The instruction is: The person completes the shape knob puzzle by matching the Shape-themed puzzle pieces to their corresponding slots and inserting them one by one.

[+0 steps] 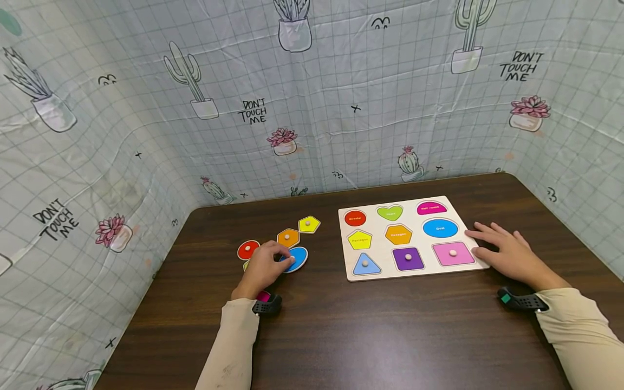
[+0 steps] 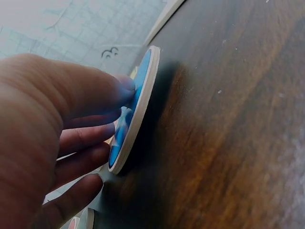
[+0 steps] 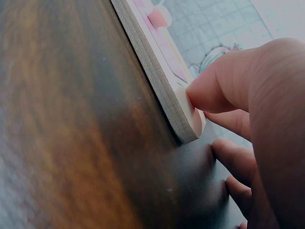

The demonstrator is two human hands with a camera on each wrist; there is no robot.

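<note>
With thumb and fingertips, my left hand (image 1: 263, 268) pinches a blue oval puzzle piece (image 1: 298, 259) by its knob. In the left wrist view the oval piece (image 2: 141, 105) stands tilted close over the table. A pale wooden shape board (image 1: 385, 252) lies to the right. My right hand (image 1: 509, 255) rests at the board's right edge with fingers spread. The right wrist view has its thumb on the board's near corner (image 3: 183, 114) and the other fingers on the table. A blue triangle (image 1: 365, 265), purple square (image 1: 414, 262) and pink rectangle (image 1: 444, 257), all knobbed, sit in the board.
Around my left hand lie a red circle (image 1: 247, 250), an orange hexagon (image 1: 286, 239) and a yellow pentagon (image 1: 309, 227). A partly hidden green piece (image 1: 246, 266) and a magenta piece (image 1: 264, 296) show beside the hand and wrist. A patterned curtain (image 1: 322, 119) surrounds the dark table (image 1: 341, 330).
</note>
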